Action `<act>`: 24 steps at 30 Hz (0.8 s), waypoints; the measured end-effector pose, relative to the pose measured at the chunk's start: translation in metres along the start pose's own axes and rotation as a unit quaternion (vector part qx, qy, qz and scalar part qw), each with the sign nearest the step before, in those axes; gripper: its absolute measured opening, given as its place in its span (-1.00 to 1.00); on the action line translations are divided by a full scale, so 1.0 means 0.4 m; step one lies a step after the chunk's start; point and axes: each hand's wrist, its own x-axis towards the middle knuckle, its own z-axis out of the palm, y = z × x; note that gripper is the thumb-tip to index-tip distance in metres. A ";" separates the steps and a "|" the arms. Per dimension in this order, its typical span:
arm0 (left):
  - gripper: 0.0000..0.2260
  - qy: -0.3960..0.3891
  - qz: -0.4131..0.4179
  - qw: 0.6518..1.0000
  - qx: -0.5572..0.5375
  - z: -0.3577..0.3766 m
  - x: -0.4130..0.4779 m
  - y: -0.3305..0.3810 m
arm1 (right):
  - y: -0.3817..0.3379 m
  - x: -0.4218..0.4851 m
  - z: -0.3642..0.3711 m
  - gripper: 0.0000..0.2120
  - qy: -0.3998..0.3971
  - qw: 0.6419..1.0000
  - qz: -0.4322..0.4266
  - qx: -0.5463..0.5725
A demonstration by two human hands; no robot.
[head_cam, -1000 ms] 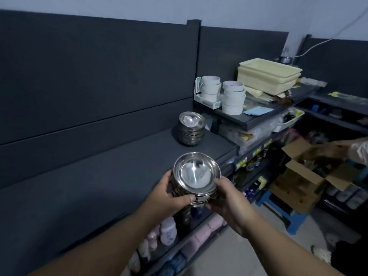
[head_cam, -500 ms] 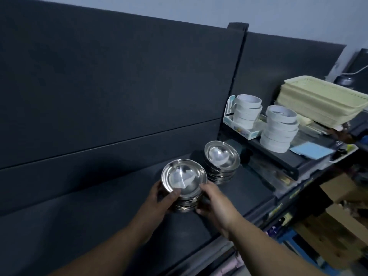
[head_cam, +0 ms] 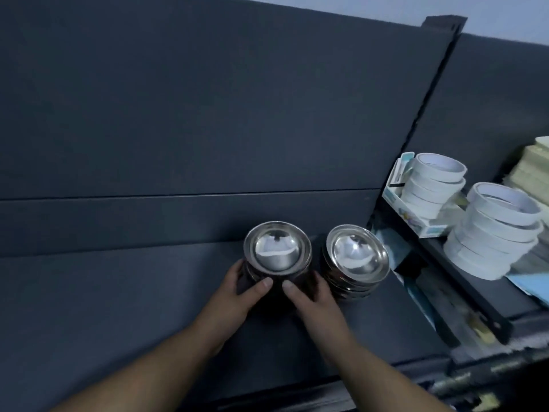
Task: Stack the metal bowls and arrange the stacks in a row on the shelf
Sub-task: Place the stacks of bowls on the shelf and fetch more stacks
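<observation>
Bowls of polished metal stood nested in two stacks toward the back edge of the dark shelf (head_cam: 118, 307), close under the grey back panel (head_cam: 208, 114). The left stack (head_cam: 277, 252) sat between the person's hands. The right stack (head_cam: 358, 257) stood just beside it, free of any hand, nearer the shelf's right end. Each top bowl faced mouth up, and its shiny inside threw back a pale reflection. A narrow dark gap showed between the two stacks. Whether the left stack's base rested fully on the shelf I could not tell, since the hands hid its foot.

To the right, on a raised ledge (head_cam: 475, 292), a small white box (head_cam: 416, 218) held a pile of white tape rolls (head_cam: 436, 185). A taller pile of rolls (head_cam: 496, 230) stood loose beside it, and cream trays (head_cam: 531, 171) showed beyond them at the far right.

The left hand (head_cam: 240, 288) clasped the left flank of the stack, with its fingers wrapped round behind and its thumb laid across the near face. The right hand (head_cam: 312, 295) mirrored it on the right flank, its fingers tucked into the gap toward the other stack. The two thumbs lay near each other, tips just apart. Both bare forearms reached in over the shelf's front edge.
</observation>
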 end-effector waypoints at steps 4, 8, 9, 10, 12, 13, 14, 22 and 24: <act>-0.30 0.102 -0.038 0.985 0.138 0.020 -0.076 -0.022 | 0.032 -0.033 -0.035 -0.42 -0.038 0.993 0.003 -0.111; -0.33 0.137 -0.061 0.951 0.272 -0.005 -0.175 -0.053 | 0.049 -0.070 -0.032 -0.60 -0.113 0.962 -0.037 -0.245; -0.31 0.141 -0.067 0.939 0.308 -0.020 -0.206 -0.055 | 0.049 -0.082 -0.022 -0.63 -0.126 0.952 -0.058 -0.274; -0.31 0.143 -0.075 0.925 0.344 -0.037 -0.238 -0.055 | 0.049 -0.096 -0.007 -0.64 -0.140 0.941 -0.081 -0.297; -0.34 0.151 -0.083 0.897 0.407 -0.075 -0.307 -0.052 | 0.048 -0.126 0.035 -0.64 -0.173 0.920 -0.120 -0.330; -0.36 0.162 -0.088 0.883 0.431 -0.097 -0.342 -0.055 | 0.043 -0.147 0.061 -0.63 -0.189 0.908 -0.136 -0.347; -0.38 0.176 -0.089 0.871 0.450 -0.121 -0.378 -0.056 | 0.037 -0.169 0.089 -0.61 -0.205 0.895 -0.155 -0.365; -0.36 0.285 -0.154 0.807 0.494 -0.392 -0.767 -0.127 | 0.019 -0.381 0.409 -0.50 -0.329 0.779 -0.272 -0.460; -0.35 0.313 -0.187 0.793 0.489 -0.480 -0.898 -0.157 | 0.026 -0.458 0.518 -0.49 -0.355 0.747 -0.287 -0.483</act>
